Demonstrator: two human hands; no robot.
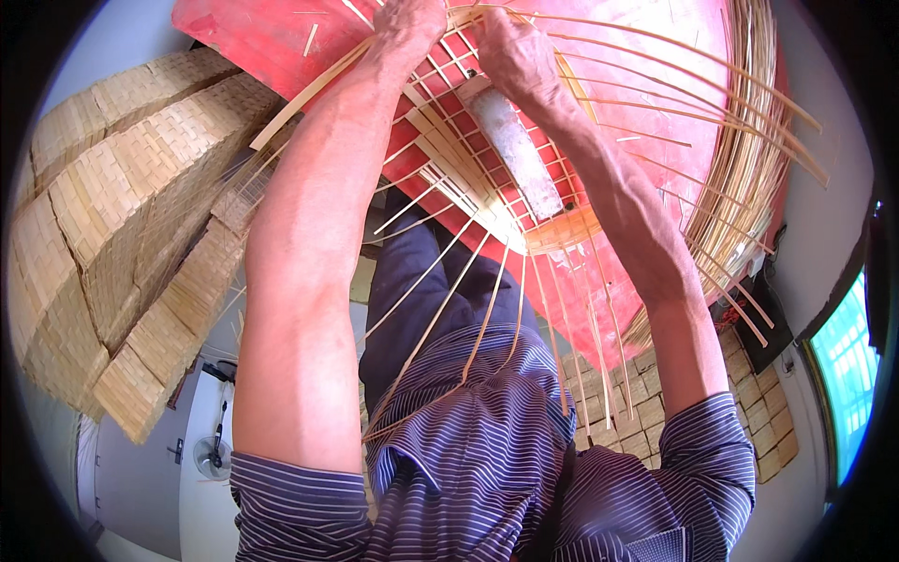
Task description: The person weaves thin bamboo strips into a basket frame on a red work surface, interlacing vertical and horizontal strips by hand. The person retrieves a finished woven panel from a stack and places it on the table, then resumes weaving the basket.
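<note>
A half-woven basket [456, 169] of pale bamboo strips, with an open grid and long loose ends, lies on a red work surface [655, 47]. A worn, pale oblong block [513, 150] rests on the grid. At the basket's far edge, my left hand [410, 21] is bent closed near the strips, its fingertips largely hidden. Just right of it, my right hand [515, 58] has curled fingers at the same edge; what either hand grips is hidden.
Tall stacks of woven bamboo pieces [122, 197] stand at the left. A thick bundle of thin strips [735, 178] curves along the right. Below are woven squares [758, 412], a white fan [211, 454] and my dark-trousered legs [412, 272]. A bright window [838, 365] is at far right.
</note>
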